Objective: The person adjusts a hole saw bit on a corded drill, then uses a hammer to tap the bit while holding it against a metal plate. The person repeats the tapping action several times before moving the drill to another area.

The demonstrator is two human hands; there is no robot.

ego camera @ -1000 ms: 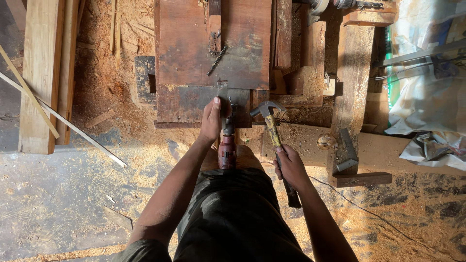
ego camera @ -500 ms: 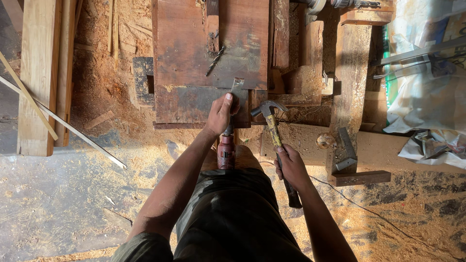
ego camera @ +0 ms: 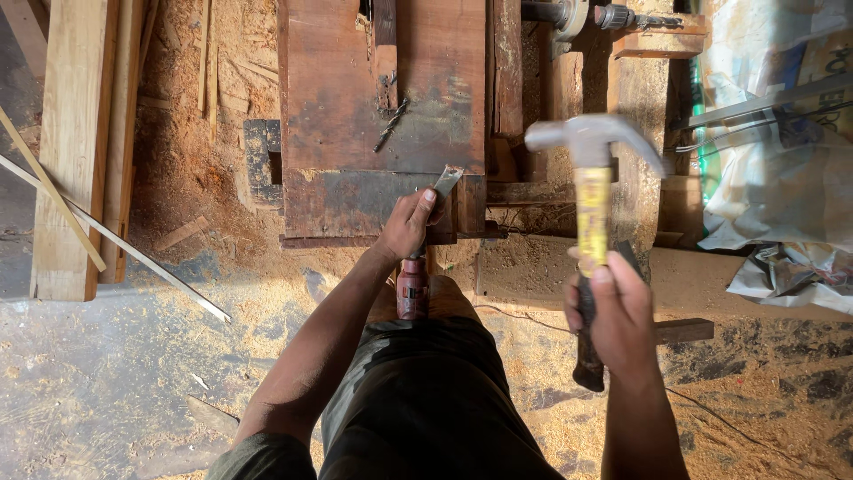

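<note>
left hand (ego camera: 407, 224): your fingers are closed around a chisel (ego camera: 416, 267), its blade set on the near edge of the dark wooden block (ego camera: 382, 133).
right hand (ego camera: 617, 316): your fingers are wrapped tight on a claw hammer (ego camera: 591, 191), raised right of the block.
sawdust floor (ego camera: 133, 373): under the block.

A silver-grey head and a yellow, dark-speckled shaft are shown on the hammer (ego camera: 593, 191), right of centre, ending in a black handle. The chisel (ego camera: 414, 283) is given a dark red handle and grey blade. The board (ego camera: 355, 116) is reddish-brown, dark-stained below. Pale tan planks (ego camera: 71, 133) are seen at left.
</note>
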